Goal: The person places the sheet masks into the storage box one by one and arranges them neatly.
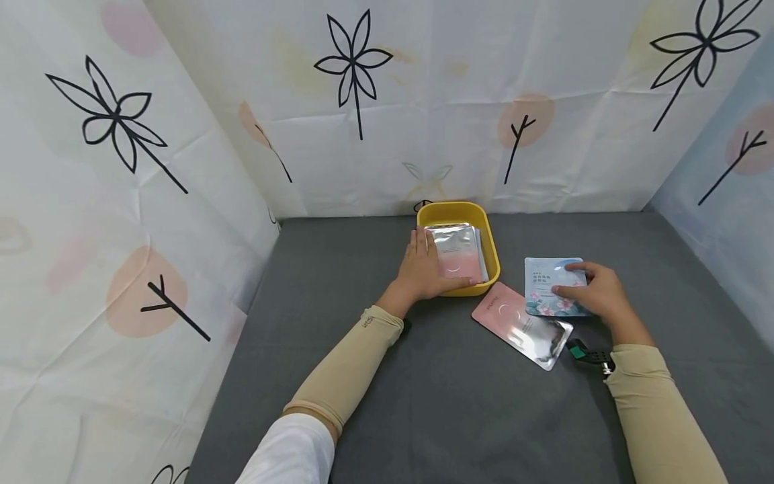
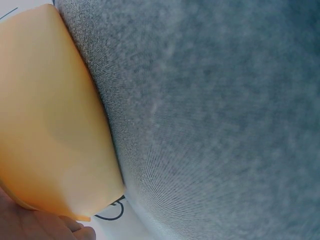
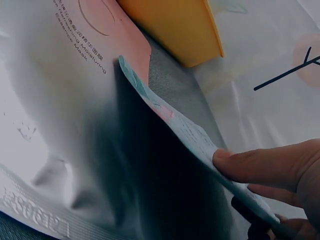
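My right hand [image 1: 598, 292] pinches the right edge of a blue floral sheet mask packet [image 1: 538, 286]. In the right wrist view the blue packet [image 3: 185, 130] stands tilted, one edge over a pink-and-silver sheet mask packet [image 3: 65, 100], which lies on the table in the head view. My left hand [image 1: 421, 265] rests on the left side of a yellow basket [image 1: 492, 252], its fingers extended along the rim and its thumb across the front. Inside the basket stand several sheet mask packets [image 1: 459, 252], a pink-and-silver one foremost. The left wrist view shows mostly the yellow basket wall [image 2: 55, 115].
A grey cloth covers the table [image 1: 459, 403]. The basket stands near the back edge, close to a white patterned curtain [image 1: 435, 154]. More curtain [image 1: 78, 269] hangs along the left side, and a bluish one [image 1: 725, 222] on the right.
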`<state>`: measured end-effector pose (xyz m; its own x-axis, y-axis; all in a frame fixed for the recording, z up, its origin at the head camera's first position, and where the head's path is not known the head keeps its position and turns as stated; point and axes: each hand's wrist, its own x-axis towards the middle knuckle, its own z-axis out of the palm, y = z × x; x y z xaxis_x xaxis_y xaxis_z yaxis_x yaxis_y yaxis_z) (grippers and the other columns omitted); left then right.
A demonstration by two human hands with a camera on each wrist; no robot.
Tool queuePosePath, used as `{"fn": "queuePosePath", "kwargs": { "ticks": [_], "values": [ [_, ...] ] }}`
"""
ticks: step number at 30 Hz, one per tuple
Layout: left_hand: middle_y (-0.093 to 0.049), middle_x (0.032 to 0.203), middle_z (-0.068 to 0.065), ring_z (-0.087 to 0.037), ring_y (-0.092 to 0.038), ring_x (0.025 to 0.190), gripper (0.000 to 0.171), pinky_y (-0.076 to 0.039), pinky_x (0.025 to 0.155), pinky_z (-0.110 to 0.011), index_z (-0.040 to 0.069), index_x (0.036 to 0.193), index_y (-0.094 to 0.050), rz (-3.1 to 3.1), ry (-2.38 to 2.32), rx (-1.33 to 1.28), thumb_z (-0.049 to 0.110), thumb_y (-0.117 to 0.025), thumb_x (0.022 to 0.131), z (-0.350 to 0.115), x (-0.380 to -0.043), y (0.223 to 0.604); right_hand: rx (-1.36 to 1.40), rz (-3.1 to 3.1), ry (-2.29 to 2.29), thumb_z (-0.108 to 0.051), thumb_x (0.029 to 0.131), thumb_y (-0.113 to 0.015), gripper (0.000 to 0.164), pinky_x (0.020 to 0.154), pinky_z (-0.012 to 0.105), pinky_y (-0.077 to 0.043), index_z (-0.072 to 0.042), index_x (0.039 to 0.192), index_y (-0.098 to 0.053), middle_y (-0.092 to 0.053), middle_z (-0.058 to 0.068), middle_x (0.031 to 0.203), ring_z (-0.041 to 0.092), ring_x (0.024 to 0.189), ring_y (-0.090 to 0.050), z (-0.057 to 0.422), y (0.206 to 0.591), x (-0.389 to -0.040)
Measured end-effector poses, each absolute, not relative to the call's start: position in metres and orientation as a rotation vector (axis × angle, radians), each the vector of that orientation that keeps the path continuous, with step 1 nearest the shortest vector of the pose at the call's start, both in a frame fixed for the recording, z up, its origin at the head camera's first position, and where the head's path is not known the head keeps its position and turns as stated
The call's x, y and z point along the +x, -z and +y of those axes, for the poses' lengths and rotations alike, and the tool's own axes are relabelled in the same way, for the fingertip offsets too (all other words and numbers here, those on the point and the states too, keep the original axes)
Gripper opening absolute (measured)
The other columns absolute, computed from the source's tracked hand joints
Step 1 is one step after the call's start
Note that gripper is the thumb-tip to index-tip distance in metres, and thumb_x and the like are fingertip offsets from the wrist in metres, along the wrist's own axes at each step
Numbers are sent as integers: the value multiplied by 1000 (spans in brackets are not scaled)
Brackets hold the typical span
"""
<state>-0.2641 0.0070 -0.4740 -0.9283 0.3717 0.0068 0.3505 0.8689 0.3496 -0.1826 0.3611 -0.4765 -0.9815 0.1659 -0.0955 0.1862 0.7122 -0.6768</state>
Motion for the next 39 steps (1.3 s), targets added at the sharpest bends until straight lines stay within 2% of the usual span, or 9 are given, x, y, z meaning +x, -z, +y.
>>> {"fn": "queuePosePath", "kwargs": {
  "ticks": [4,8,12,22,26,29,34,36,39],
  "values": [
    [5,179,-22,-37,3,167,144,-14,135,-47,-2,169,-2,2984,-535,582,92,-61,79,6,-264,473,224,2904,1187,-33,100,-76,70,64,21,-50,9,150,-51,-58,39,133,18,89,-63,361,473,-182],
    [4,178,-23,-37,2,167,143,-14,135,-47,-3,169,-4,2990,-538,583,92,-62,79,6,-264,473,194,2925,1282,-28,103,-71,62,60,19,-53,7,151,-52,-58,40,134,-4,79,-58,360,468,-182],
    [4,178,-23,-37,3,167,142,-13,135,-47,-4,169,-5,2996,-533,590,91,-62,79,6,-265,473,171,2952,1368,-22,105,-69,56,58,18,-55,3,152,-53,-57,38,137,-14,74,-56,360,459,-182],
    [1,178,-24,-39,0,167,143,-14,135,-47,-5,168,-7,3009,-528,592,91,-63,78,6,-265,472,158,3025,1500,-18,104,-69,53,57,15,-54,-1,153,-55,-54,25,142,-17,74,-56,354,435,-184],
    [0,178,-25,-40,-2,167,143,-15,135,-47,-6,168,-7,3013,-526,597,91,-62,79,7,-264,471,168,3017,1556,-20,103,-70,55,59,13,-54,-4,153,-56,-55,22,143,-18,78,-58,348,427,-186],
    [0,177,-26,-40,-2,167,143,-17,135,-48,-6,168,-7,3017,-522,600,91,-63,78,7,-263,470,173,2993,1610,-22,103,-72,56,61,12,-55,-6,154,-56,-59,13,135,-16,81,-60,341,422,-188],
    [1,178,-26,-38,0,167,143,-16,135,-47,-6,168,-7,3009,-517,594,90,-64,78,7,-264,471,162,2935,1722,-20,102,-73,56,63,13,-57,-6,153,-57,-61,-9,117,-13,83,-64,329,417,-193],
    [2,178,-25,-38,0,167,143,-15,135,-47,-6,168,-7,3008,-511,594,91,-63,79,7,-264,472,142,2924,1741,-20,102,-73,55,64,13,-57,-7,153,-57,-61,-10,117,-12,83,-64,324,416,-196],
    [2,178,-25,-38,0,167,142,-16,135,-47,-6,168,-6,3008,-513,598,90,-63,80,7,-264,472,105,2909,1775,-19,102,-74,55,64,14,-58,-5,152,-58,-64,-1,121,-12,84,-65,317,414,-201]
  ]
}}
